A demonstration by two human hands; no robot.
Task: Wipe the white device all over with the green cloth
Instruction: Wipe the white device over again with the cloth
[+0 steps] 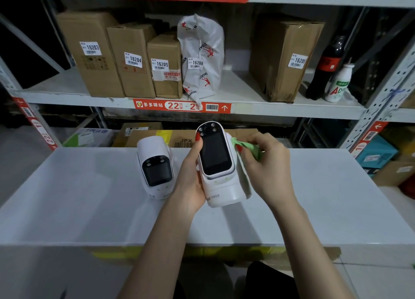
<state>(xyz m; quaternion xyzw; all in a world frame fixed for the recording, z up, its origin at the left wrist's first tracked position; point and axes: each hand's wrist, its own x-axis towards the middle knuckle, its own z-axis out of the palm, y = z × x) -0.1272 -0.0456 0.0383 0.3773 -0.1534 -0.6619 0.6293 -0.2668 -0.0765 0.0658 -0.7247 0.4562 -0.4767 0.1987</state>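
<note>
1. White device (216, 164) held up off the white table (314, 197), screen toward the camera, lens cluster at top. It sits between the two hands, base nearest the wrists.
2. Green cloth (250, 147) is bunched against the device's upper right flank, just past the right fingertips, touching the casing.
3. Step in hand, as I read it: wiping the right side near the top. Screen, left flank, base and back look not yet reached from here; cannot judge what is already clean.
4. Next move likely calls for dragging the cloth down that flank, then turning the device in the left grip to present a fresh face.
5. Left hand (190, 175) grips the device from its left side, thumb lying up along the front edge, fingers hidden behind.
6. Right hand (267, 164) pinches the cloth, fingers curled, wrist angled inward.
7. A second white device (156, 167) stands on the table, just left of the left hand, apart from it.
</note>
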